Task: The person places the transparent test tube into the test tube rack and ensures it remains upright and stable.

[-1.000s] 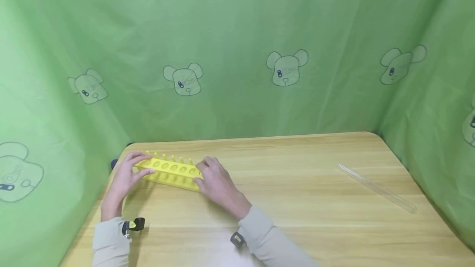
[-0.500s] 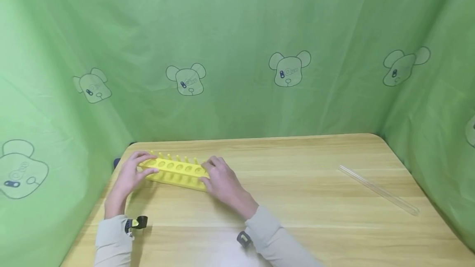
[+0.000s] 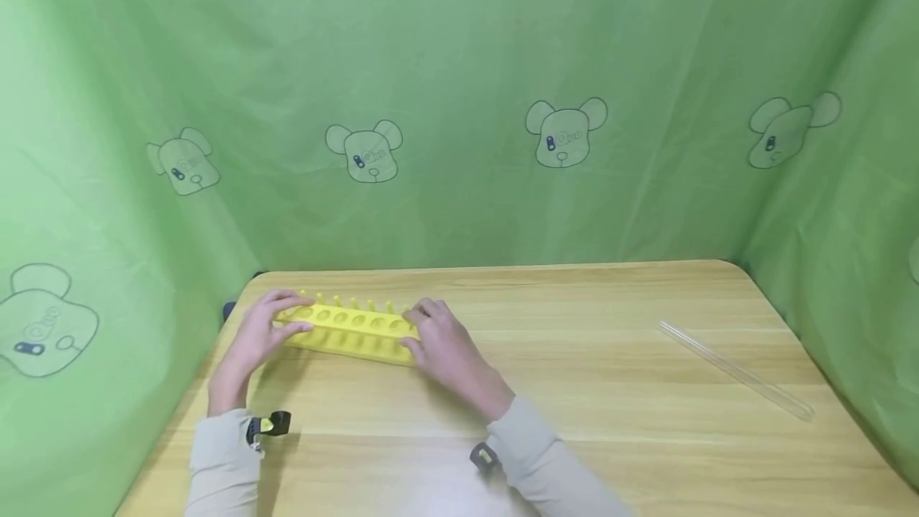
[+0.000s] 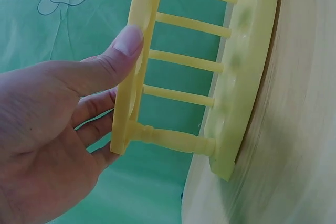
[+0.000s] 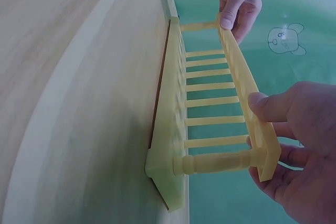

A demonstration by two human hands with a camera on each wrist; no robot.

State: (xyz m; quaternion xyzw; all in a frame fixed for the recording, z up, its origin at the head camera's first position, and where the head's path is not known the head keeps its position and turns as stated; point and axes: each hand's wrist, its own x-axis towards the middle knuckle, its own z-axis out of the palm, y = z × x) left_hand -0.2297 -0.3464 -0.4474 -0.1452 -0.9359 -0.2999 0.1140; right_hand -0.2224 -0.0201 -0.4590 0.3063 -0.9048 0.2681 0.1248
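Observation:
A yellow test tube rack [image 3: 355,324], with a row of round holes along its top and a row of short pegs at its back, stands upright at the table's left. At the left end of its top bar my left hand [image 3: 258,331] grips, thumb in front and fingers behind. My right hand [image 3: 454,353] pinches the opposite end the same way. Seen from the left wrist, the rack's base [image 4: 239,77] lies right at the tabletop. In the right wrist view several thin rods [image 5: 210,102] join the top bar to the base.
A clear glass tube [image 3: 735,371] lies slantwise at the right of the wooden table [image 3: 574,389]. Green curtains [image 3: 459,214] printed with bear heads enclose the table at the back and both sides.
The rack, with both hands on its ends, has slid slightly to the right along the table. Both grips stay the same. The glass tube has not moved on the table.

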